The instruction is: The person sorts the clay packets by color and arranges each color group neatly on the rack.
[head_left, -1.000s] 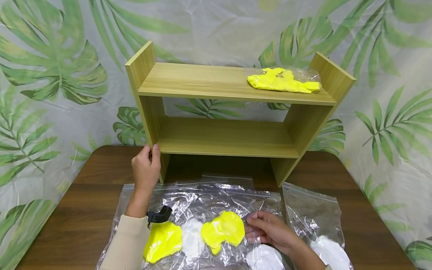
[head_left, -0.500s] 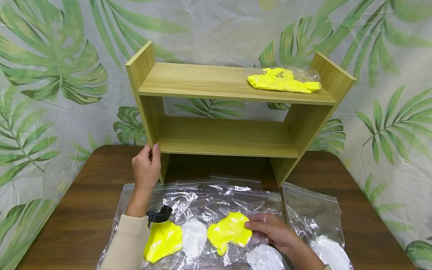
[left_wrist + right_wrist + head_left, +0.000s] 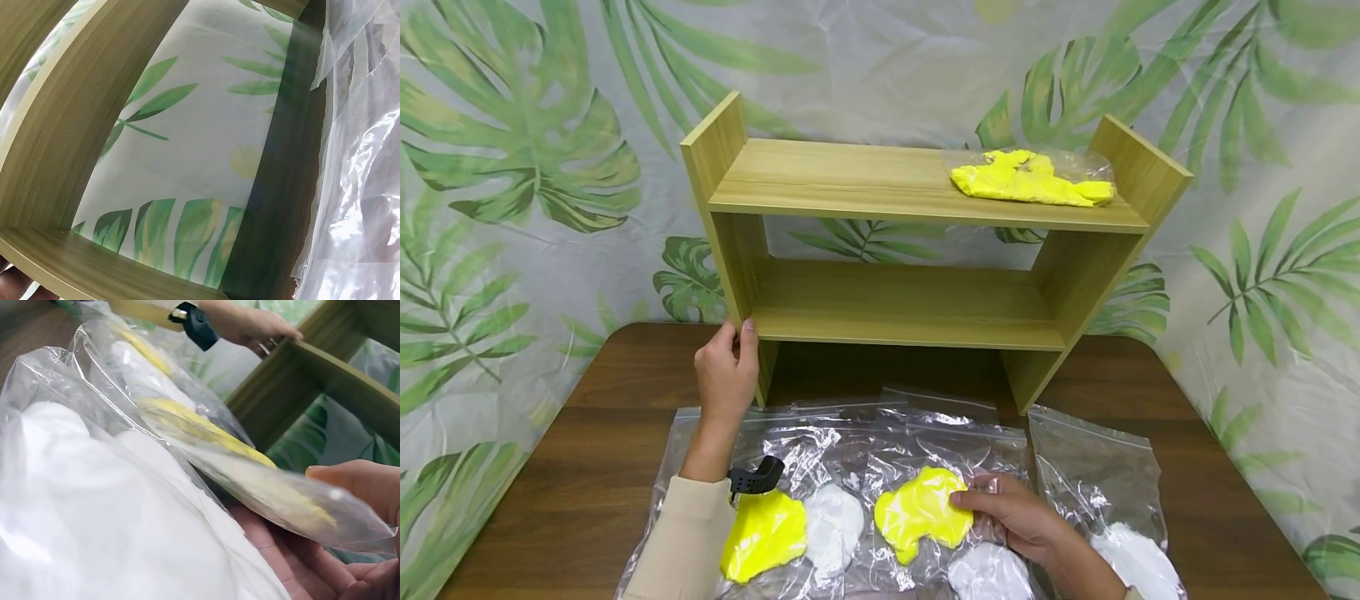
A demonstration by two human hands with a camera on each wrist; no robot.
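Clear bags cover the near part of the dark wood table (image 3: 542,500): a yellow bag (image 3: 763,537), a white bag (image 3: 833,527) and a second white bag (image 3: 991,573) overlap, with a third white bag (image 3: 1133,562) to the right. Beyond stands a two-tier shelf (image 3: 895,302), another yellow bag (image 3: 1033,181) lying at the right of its top board. A leaf-print cloth (image 3: 535,250) hangs behind.

The right hand (image 3: 1018,517) reaches in from the near right and pinches the held bag (image 3: 921,512), yellow inside, between thumb above and fingers beneath, among the overlapping bags. Farther off, the left hand (image 3: 727,362) grips the shelf's left side panel, thumb on the front edge; a black band (image 3: 756,477) circles its wrist.
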